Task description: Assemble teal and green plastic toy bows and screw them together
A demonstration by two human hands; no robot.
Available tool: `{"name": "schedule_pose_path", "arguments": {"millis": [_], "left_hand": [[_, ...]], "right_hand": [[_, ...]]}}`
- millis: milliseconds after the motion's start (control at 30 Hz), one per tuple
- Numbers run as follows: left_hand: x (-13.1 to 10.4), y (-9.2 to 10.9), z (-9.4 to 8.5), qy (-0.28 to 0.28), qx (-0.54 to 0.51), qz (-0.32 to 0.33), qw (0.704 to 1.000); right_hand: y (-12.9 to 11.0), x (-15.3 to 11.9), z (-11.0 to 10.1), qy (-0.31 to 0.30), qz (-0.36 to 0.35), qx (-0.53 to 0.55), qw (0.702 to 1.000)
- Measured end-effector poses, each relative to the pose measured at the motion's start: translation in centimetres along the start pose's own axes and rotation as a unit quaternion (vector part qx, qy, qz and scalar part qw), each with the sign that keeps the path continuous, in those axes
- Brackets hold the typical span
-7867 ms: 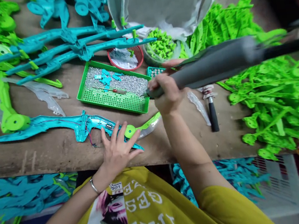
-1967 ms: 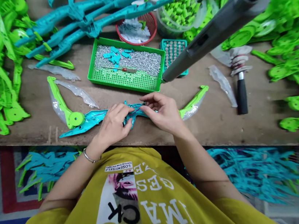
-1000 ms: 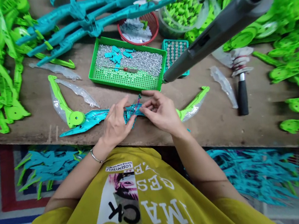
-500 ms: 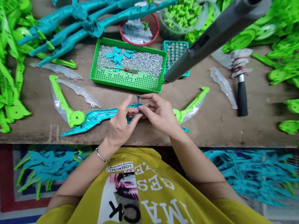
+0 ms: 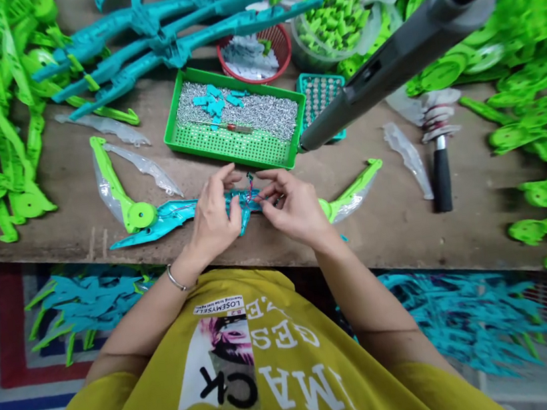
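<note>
A long teal plastic piece (image 5: 167, 220) lies along the front of the table, with a green arm (image 5: 114, 182) at its left end and another green arm (image 5: 355, 191) at its right. Over its middle, my left hand (image 5: 215, 216) rests with fingers apart and nothing visible between them. Thin coloured wires with a small part (image 5: 250, 180) stand up between the hands. Beside them my right hand (image 5: 294, 205) is bent, thumb and fingers pinched near the wires; what they hold is too small to name.
A green tray (image 5: 247, 156) of screws with a screwdriver lies beyond the hands. A grey pole (image 5: 385, 59) slants in from the upper right. A black-handled tool (image 5: 442, 176) and green piles flank the work area.
My left hand has moved slightly left, away from my right, and its fingers have opened. More of the teal piece's middle shows. My right hand has barely shifted.
</note>
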State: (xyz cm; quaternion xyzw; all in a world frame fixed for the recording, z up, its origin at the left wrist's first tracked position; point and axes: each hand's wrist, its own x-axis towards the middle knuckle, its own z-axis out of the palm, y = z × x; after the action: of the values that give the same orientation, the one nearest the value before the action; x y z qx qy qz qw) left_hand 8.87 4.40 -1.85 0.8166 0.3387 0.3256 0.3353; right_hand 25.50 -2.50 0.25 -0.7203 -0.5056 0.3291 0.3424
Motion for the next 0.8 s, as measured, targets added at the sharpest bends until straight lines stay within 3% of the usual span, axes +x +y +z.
{"name": "schedule_pose_path", "arguments": {"millis": [200,333,533,800], "left_hand": [[1.3,-0.5,-0.6,-0.074,-0.057,-0.049,0.994],[1.2,-0.5,-0.8,-0.101,-0.062,-0.049,0.992],[1.3,-0.4,-0.5,-0.068,0.04,0.0,0.997],[1.5,-0.3,0.2,-0.107,0.108,0.016,0.988]], "right_hand": [[0.3,0.2,0.5,0.044,-0.081,-0.09,0.992],[0.8,0.5,0.9,0.066,-0.119,-0.076,0.988],[0.7,0.7,1.4,0.074,-0.066,-0.007,0.995],[0.7,0.6,0.9,0.048,-0.049,0.098,0.993]]}}
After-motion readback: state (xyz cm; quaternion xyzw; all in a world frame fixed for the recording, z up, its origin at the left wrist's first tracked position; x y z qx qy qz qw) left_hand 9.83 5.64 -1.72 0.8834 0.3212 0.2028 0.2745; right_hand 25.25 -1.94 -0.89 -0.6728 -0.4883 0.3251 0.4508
